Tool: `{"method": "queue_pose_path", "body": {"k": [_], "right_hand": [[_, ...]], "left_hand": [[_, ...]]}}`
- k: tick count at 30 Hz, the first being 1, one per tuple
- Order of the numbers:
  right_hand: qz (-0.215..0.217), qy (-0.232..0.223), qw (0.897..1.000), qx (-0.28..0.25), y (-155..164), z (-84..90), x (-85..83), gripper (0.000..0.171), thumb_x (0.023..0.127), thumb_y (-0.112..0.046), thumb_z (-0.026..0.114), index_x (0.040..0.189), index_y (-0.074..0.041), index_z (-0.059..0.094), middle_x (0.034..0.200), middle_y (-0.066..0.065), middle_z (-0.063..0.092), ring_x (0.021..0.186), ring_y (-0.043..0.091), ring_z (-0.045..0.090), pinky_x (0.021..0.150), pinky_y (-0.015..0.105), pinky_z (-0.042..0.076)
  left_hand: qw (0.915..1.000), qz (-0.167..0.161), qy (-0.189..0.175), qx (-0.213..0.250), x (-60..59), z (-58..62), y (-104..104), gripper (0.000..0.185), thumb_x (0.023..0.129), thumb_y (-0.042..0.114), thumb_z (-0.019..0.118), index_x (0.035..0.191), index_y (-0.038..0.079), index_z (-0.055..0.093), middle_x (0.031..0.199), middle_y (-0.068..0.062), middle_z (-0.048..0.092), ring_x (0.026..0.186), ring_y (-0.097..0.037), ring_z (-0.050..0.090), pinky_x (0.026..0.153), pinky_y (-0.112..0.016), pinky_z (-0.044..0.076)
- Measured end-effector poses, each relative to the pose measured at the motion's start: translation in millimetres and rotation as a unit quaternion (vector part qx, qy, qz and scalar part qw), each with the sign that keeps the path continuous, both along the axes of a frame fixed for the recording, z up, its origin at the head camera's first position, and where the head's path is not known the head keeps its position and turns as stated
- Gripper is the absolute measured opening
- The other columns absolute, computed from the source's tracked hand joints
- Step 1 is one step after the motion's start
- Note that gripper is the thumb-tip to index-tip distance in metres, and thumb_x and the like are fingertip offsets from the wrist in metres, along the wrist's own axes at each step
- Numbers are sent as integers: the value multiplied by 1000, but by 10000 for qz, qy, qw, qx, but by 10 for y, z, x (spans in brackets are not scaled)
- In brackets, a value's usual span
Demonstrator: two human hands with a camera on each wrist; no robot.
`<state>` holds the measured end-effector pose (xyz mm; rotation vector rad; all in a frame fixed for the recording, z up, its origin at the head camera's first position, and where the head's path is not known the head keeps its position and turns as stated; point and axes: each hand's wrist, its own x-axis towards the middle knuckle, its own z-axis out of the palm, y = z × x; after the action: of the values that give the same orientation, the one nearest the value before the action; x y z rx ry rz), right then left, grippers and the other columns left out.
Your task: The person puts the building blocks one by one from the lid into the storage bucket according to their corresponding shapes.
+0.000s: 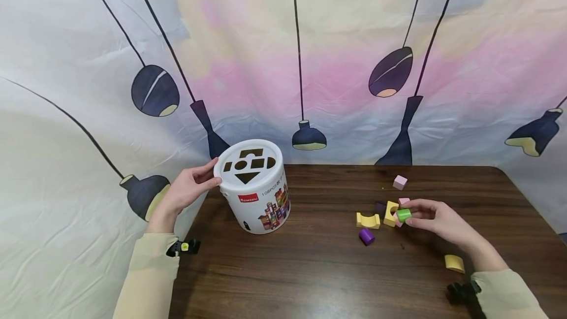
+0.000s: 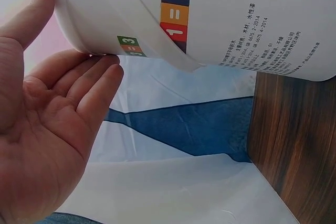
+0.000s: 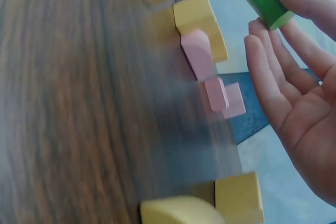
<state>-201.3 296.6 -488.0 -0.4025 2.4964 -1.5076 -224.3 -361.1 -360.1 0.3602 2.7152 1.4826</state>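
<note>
A white block bucket (image 1: pixel 254 186) with shape cut-outs in its lid stands upright on the table's left side. My left hand (image 1: pixel 189 188) rests against its lid rim, fingers and thumb spread along the edge; the left wrist view shows this hand (image 2: pixel 58 108) with nearly straight fingers. Between thumb and fingertips, my right hand (image 1: pixel 443 220) pinches a green cylinder block (image 3: pixel 265 2), raised above the table. Around it lie a yellow arch block (image 1: pixel 367 221), another yellow cut-out block (image 1: pixel 391 213), a purple cylinder block (image 1: pixel 366 236) and pink blocks, partly hidden by the hand.
A pink cube (image 1: pixel 400 182) lies farther back, and a dark block (image 1: pixel 380 207) sits behind the yellow ones. Near the right wrist is a curved yellow block (image 1: pixel 454 263). The brown wooden table (image 1: pixel 310 270) meets a lamp-printed curtain (image 1: pixel 345 107) along its back and left.
</note>
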Motion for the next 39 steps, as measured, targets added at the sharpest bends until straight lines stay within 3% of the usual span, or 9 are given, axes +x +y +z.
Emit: {"method": "queue_pose_path", "body": {"k": [6,11,14,16,20,25,31,39], "right_hand": [[219,88,9991,-356,-165,74,-35,47,101,-18,78,140,6,64,118,16,76,100,19,76,84,28,61],[436,326,9964,-651,-406,149,-126,39,101,-13,76,135,3,68,112,18,75,85,29,74,70,41,63],[548,399,9939,-875,-593,205,-213,39,101,-12,76,136,3,69,117,16,75,88,24,74,72,42,64],[581,373,9924,-1017,-731,252,-267,40,101,-13,76,138,1,69,124,10,74,99,17,74,79,39,64],[700,246,9865,-1461,-1033,341,-371,41,101,-14,76,140,-4,70,134,8,71,110,16,73,90,35,62],[750,133,9710,-2267,-1459,434,-499,41,101,-9,75,141,-4,68,133,8,68,112,18,71,91,30,61],[709,-251,9371,-3407,-1937,511,-637,48,102,-3,70,147,9,58,126,8,69,108,19,72,97,33,60],[343,-534,9171,-3935,-2365,690,-743,57,103,-2,68,155,9,49,128,10,63,112,18,68,106,36,56]], "left_hand": [[10000,-32,41,42,-1,-13,3,67,104,21,74,162,3,43,164,-13,43,146,-34,47,98,-13,50],[9999,-56,61,62,-3,-18,3,67,104,21,74,162,4,43,164,-13,43,145,-34,47,98,-14,50],[10000,-41,70,40,-3,-16,2,68,104,22,75,162,4,44,164,-13,44,145,-34,48,98,-13,50],[10000,-25,63,25,-4,-15,1,68,104,22,75,162,5,44,163,-12,45,145,-33,48,97,-13,50],[10000,2,54,12,-2,-5,1,69,104,23,75,162,5,44,161,-14,47,144,-33,49,97,-13,50],[10000,18,63,-18,5,5,4,69,103,23,76,162,5,44,160,-15,48,143,-34,50,96,-13,50],[10000,35,42,-29,3,-2,-2,69,104,24,75,162,5,44,162,-14,47,144,-33,50,97,-13,50],[10000,47,17,-31,0,-1,-9,70,103,25,76,163,7,43,163,-12,46,145,-32,49,98,-14,50]]}}
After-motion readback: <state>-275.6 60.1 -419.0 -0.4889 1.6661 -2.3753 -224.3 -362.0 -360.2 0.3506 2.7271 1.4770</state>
